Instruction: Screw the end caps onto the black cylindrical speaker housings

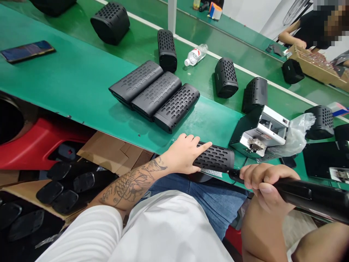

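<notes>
My left hand (185, 154) is closed over the left end of a black perforated housing (218, 158) at the table's near edge, its index finger stretched along the top. Part of that end is hidden under the hand. In my right hand (268, 183) is a black electric screwdriver (313, 198), held almost level. Its tip points left and reaches the right end of the housing; whether it sits on a screw I cannot make out. Beyond my left hand, three similar housings lie side by side, the nearest one (177, 109) with open slots.
A screw feeder machine (260, 133) stands right of the housing, with clear plastic film (300, 131) beside it. Farther back are several black housings (226, 77), a water bottle (196, 54) and a phone (28, 51). Boxed black parts (64, 198) sit lower left. Another person (308, 31) works across.
</notes>
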A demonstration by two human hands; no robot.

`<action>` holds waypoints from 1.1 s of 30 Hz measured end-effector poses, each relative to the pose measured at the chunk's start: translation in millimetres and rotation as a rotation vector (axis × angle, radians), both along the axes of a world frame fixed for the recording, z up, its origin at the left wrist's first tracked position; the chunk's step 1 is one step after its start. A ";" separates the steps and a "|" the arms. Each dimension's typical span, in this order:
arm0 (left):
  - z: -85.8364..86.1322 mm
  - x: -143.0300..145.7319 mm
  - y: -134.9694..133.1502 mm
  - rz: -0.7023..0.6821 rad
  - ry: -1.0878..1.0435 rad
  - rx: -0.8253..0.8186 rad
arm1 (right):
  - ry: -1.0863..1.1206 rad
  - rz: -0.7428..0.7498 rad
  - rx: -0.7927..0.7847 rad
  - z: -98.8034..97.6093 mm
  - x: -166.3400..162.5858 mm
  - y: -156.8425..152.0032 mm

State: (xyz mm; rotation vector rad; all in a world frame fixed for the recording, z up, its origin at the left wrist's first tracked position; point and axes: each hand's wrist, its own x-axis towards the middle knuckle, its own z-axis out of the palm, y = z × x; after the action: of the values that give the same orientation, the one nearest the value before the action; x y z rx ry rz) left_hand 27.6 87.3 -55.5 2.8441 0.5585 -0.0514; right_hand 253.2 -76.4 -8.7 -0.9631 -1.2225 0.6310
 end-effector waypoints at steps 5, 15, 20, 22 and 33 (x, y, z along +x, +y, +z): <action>-1.7 -0.5 0.4 -0.002 -0.007 0.001 | -0.030 0.006 -0.024 4.3 -4.3 -4.5; -3.5 -0.2 -2.9 0.012 -0.029 0.025 | -0.052 -0.836 0.342 3.0 89.4 43.3; -7.3 -1.1 -3.2 0.011 -0.052 0.032 | -0.028 -0.950 0.230 -12.6 121.2 72.8; -8.0 -1.6 -3.1 0.010 -0.053 0.033 | -0.015 -0.917 0.191 -16.7 118.3 73.3; -8.0 -0.8 -2.8 0.000 -0.047 0.040 | -0.015 -0.494 0.223 30.6 32.1 26.6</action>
State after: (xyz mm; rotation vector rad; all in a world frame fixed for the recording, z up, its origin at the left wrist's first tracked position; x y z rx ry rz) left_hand 26.8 84.5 -63.5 2.8755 0.5561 0.0266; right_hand 285.3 -49.8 21.8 -1.0296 -0.9902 0.0953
